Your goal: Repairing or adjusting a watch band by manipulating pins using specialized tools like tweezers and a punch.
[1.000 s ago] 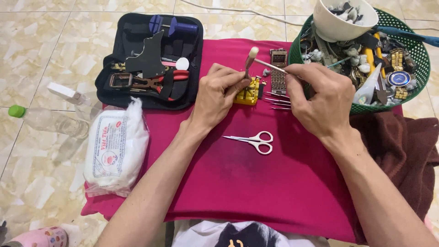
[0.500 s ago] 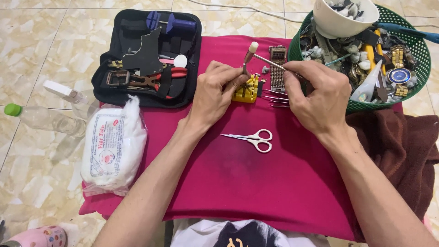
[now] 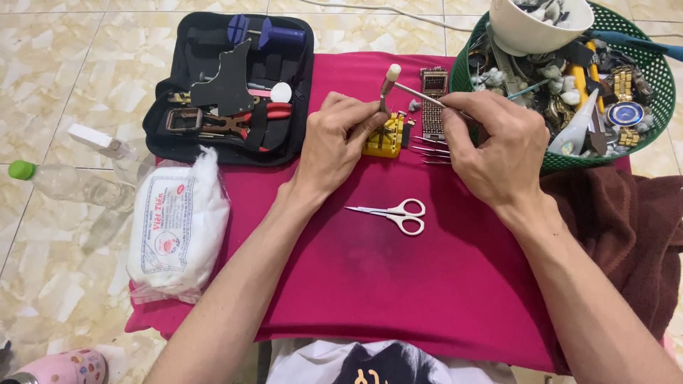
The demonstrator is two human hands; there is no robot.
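Head view, looking straight down at a magenta cloth [image 3: 370, 284] spread over a tiled floor [image 3: 64, 71]; left hand [image 3: 334, 146] has fingers closed on a small yellow watch-band holder block [image 3: 384, 136], pinning it to the cloth at the far centre; right hand [image 3: 494, 146] has fingers closed around the thin metal handle of a small hammer [image 3: 389, 77], grip near the handle's near-right end.

Key relation: hammer head sits up and far-left of the right fingers, directly above the yellow block; handle's long axis runs from the right hand diagonally far-left; head appears just apart from the block, contact not certain; left hand is the nearer one to the block, touching it; right hand reaches it only through the tool.

Metal watch bracelet [image 3: 432, 107] lies just right of the block, long axis near-to-far; several thin pin tools [image 3: 430, 151] lie fanned between the two hands, partly under the right fingers.

Surroundings: white-handled scissors [image 3: 395, 213] on the cloth near of both hands, well clear; open black tool case [image 3: 228, 85] at far left with pliers and small tools; bag of cotton wool [image 3: 178, 220] at left edge of the cloth; green plastic basket [image 3: 644, 139] of watch parts at far right, white bowl [image 3: 533, 28] resting in it; dark brown towel [image 3: 626, 220] at right.
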